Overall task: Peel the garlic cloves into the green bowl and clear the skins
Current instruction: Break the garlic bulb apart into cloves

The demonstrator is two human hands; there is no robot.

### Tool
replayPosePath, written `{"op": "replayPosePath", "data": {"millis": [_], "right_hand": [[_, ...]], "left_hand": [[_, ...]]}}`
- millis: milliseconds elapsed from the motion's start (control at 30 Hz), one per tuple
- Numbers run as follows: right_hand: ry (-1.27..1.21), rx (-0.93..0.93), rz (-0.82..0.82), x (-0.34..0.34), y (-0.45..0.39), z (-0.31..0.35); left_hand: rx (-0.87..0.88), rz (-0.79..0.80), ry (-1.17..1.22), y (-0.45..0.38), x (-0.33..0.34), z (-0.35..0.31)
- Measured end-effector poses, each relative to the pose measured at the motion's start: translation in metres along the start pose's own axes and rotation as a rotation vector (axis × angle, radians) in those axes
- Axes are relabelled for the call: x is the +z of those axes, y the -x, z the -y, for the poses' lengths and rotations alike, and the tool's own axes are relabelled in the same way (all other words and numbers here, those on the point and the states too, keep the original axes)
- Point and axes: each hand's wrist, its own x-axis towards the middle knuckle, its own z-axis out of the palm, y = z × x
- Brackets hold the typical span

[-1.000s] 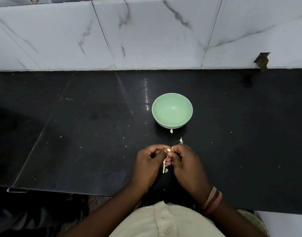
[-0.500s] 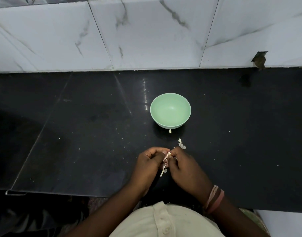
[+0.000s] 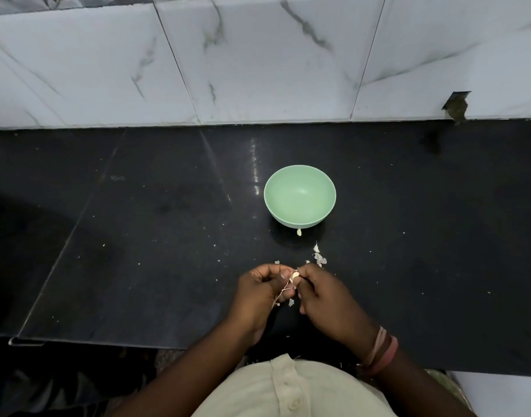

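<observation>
Black polished stone bench (image 3: 156, 236), seen from above, backed by white marble-veined wall tiles (image 3: 258, 61). Pale green bowl (image 3: 299, 196) upright at the middle of the bench, nothing visible inside. Just in front of the bowl, touching or nearly touching its base, one small pale garlic scrap (image 3: 299, 232). Nearer the viewer and slightly right of the bowl, a little cluster of papery white garlic skins (image 3: 318, 256), with finer flecks scattered across the dark stone around it. Directly in front of the bowl, well apart from it, two bare hands held close together above the bench. Left hand (image 3: 259, 291) curled, its thumb and fingers closed in a pinching grip on a thin dry strip of skin (image 3: 284, 291) trailing down toward the wrist. Right hand (image 3: 321, 296) likewise curled, grip pinching a small pale garlic clove (image 3: 295, 276) at the fingertips, right where the two hands meet. Another loose flake (image 3: 291, 302) just below the fingers. Pink and brown bands (image 3: 380, 350) around the right wrist. Cream buttoned shirt (image 3: 288, 389) at the bottom edge, nearest the viewer.
</observation>
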Motion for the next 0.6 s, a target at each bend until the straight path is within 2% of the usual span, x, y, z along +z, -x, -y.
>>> {"op": "replayPosePath", "data": {"millis": [100,267,467,600], "right_hand": [[-0.363,0.165,0.03,0.002,-0.001,0.003],[-0.781,0.284,-0.092,0.002,-0.007,0.003],[-1.025,0.293,-0.097,-0.002,-0.01,0.001],[-0.965,0.293,-0.13,0.0,-0.011,-0.003]], "left_hand": [[-0.049,0.002,0.118,-0.002,0.002,-0.002],[-0.057,0.006,0.138,-0.004,0.006,-0.004],[-0.024,-0.005,0.097,-0.009,0.005,-0.003],[-0.016,0.016,0.073,-0.01,0.004,-0.002]]}}
